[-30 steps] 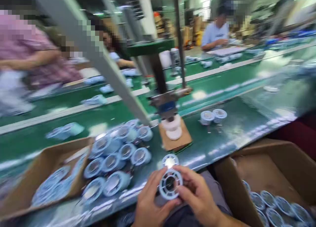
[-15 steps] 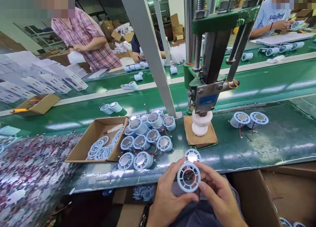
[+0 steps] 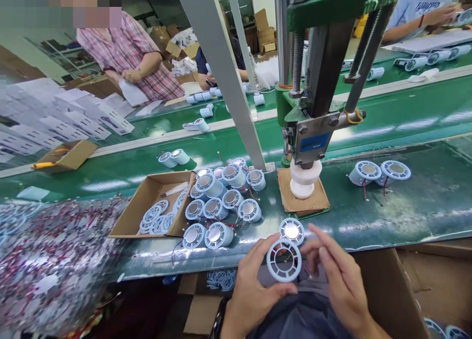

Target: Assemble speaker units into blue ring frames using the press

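Note:
My left hand (image 3: 254,285) grips a light-blue round housing (image 3: 271,271) by its side, its slotted ring face turned up toward me. Through the open middle a bit of wire shows. Just to the right, my right hand (image 3: 339,280) is off the housing, index finger stretched out and the other fingers partly bent; I see nothing held in it. Behind the held housing, at the bench edge, stands a similar housing (image 3: 292,231) with a silver disc in its centre. Beyond that is a press (image 3: 313,137) with a white round pad (image 3: 306,174) over a cardboard-covered base (image 3: 320,201).
Several housings with silver discs (image 3: 217,235) cluster left of the press; two more (image 3: 368,171) stand at right. A cardboard box (image 3: 125,226) holds blue rings. Far left lies a heap of wired parts (image 3: 55,260). Across the green conveyor (image 3: 221,142), other people work.
My right hand has let go of the housing and drawn away to the right. My left hand still holds it. The view has shifted slightly.

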`<state>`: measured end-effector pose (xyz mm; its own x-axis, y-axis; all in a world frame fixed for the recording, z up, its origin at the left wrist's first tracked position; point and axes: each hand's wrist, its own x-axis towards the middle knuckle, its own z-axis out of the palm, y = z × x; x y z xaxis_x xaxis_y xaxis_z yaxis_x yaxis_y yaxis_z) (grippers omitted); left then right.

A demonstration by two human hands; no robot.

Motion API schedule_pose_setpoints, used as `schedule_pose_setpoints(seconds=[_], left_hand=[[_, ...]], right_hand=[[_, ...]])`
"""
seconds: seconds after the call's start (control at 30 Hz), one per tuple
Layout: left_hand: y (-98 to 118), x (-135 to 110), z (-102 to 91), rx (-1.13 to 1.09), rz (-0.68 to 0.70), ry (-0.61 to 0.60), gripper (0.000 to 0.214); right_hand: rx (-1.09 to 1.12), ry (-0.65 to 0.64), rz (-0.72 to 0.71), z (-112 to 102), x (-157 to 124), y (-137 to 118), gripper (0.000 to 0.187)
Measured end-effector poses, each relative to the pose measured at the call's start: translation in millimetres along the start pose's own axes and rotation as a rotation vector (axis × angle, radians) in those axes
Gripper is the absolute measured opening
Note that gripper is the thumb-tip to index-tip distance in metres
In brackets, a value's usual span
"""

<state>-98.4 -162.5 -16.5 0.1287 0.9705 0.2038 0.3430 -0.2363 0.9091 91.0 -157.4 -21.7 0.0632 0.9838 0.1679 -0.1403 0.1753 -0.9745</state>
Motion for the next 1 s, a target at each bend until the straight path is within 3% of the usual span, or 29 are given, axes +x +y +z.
schedule_pose_setpoints(seconds=[0.07, 0.13, 0.23, 0.37, 0.47, 0.8, 1.0], left_hand=[[-5.0, -2.9, 0.1, -0.014, -0.03, 0.001, 0.075], [-8.6, -5.0, 0.0, -0.014, -0.053, -0.003, 0.077], [-7.7, -4.1, -0.7, -0.004, -0.051, -0.001, 0.077], [2.1, 2.7, -2.8, 0.041, 0.015, 0.008, 0.074], [6.5, 4.8, -4.4, 0.04, 0.04, 0.005, 0.074], [-0.1, -19.0, 0.5, -0.062, -0.209, -0.084, 0.064], [2.6, -17.9, -7.3, -0.083, -0.226, -0.093, 0.058]], right_hand=[[-0.051, 0.126, -0.057, -9.6, 6.2, 3.3, 0.033], [-0.057, 0.152, -0.057, -17.0, 10.2, 4.6, 0.032], [-0.023, 0.029, 0.006, -18.2, 8.9, 1.8, 0.031], [0.087, -0.184, 0.152, -4.8, -1.2, -5.5, 0.032], [0.124, -0.259, 0.237, 5.3, -6.1, -10.3, 0.038], [0.031, -0.226, 0.238, 16.3, -12.2, -11.3, 0.038], [0.104, -0.204, 0.321, 18.4, -14.8, -7.0, 0.042]])
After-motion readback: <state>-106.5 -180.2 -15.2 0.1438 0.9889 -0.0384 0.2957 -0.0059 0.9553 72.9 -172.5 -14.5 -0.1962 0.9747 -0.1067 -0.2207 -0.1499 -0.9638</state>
